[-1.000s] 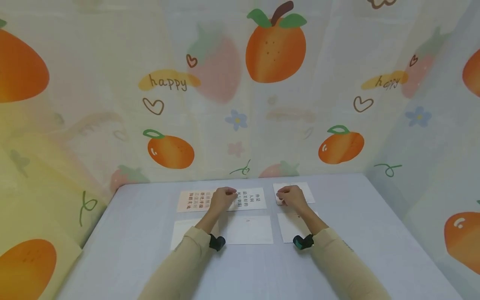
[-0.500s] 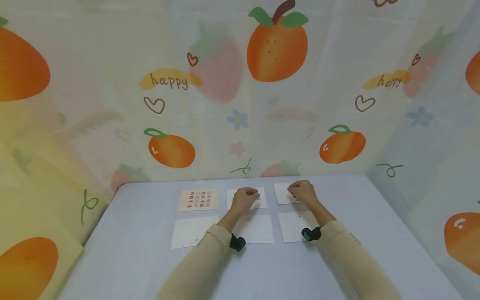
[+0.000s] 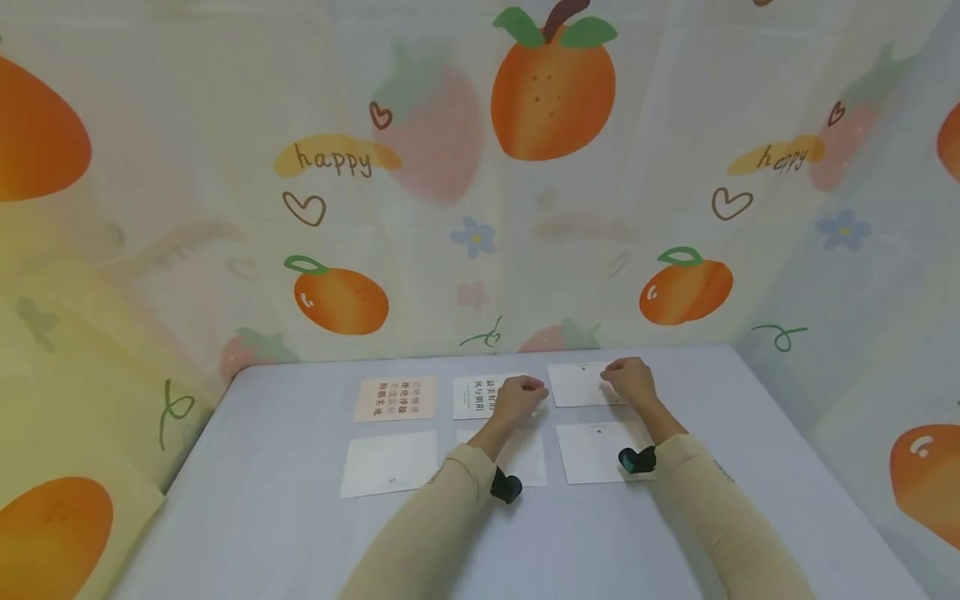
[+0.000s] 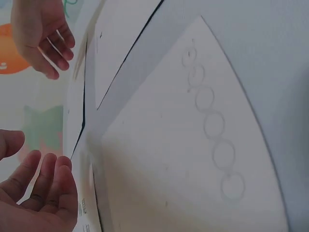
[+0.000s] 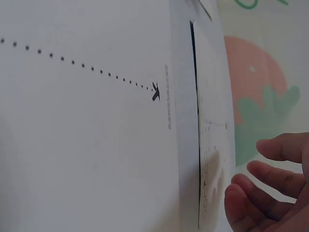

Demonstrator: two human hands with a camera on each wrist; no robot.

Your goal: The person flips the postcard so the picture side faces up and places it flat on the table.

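With twelve o'clock toward the fruit-print curtain [image 3: 555,287], the far-right white card [image 3: 573,388] is lying flat on the table [image 3: 270,467], its long axis seemingly running nine to three. The right hand [image 3: 632,382] is hovering over its three-o'clock end and is nearer, the card's middle lying at about eight from those fingertips; the left hand [image 3: 519,400], over the far-middle printed card [image 3: 471,398], is having it at three. Both hands' fingers are curving loosely, thumbs parted, holding nothing. A peach printed card [image 3: 395,402] is lying at nine; three near-row white cards [image 3: 531,458] are lying nearer six. No container is showing.
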